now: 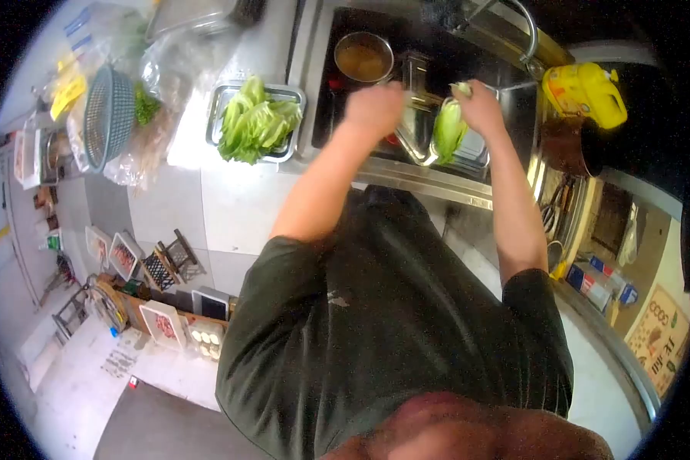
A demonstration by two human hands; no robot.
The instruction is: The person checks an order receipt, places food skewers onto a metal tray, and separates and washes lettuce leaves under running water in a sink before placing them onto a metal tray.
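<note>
My right hand (479, 109) is closed around the pale stem end of a green leafy lettuce (450, 132), whose leaves hang down over the sink (506, 73). My left hand (374, 111), slightly blurred, is curled shut to the left of it; whatever its fingers hold is hidden. Between the hands a shiny bent metal edge (418, 152) shows. Part of a light-coloured tray (474, 146) lies below the lettuce. On the counter to the left, loose lettuce leaves (254, 126) fill a metal tray (290, 152).
A round metal bowl (363, 60) with brownish contents sits beyond my left hand. A curved tap (530, 34) rises at the back. To the right stand a yellow jug (586, 93) and a dark pot (569, 147). A grey-blue basket (109, 119) and plastic bags lie far left.
</note>
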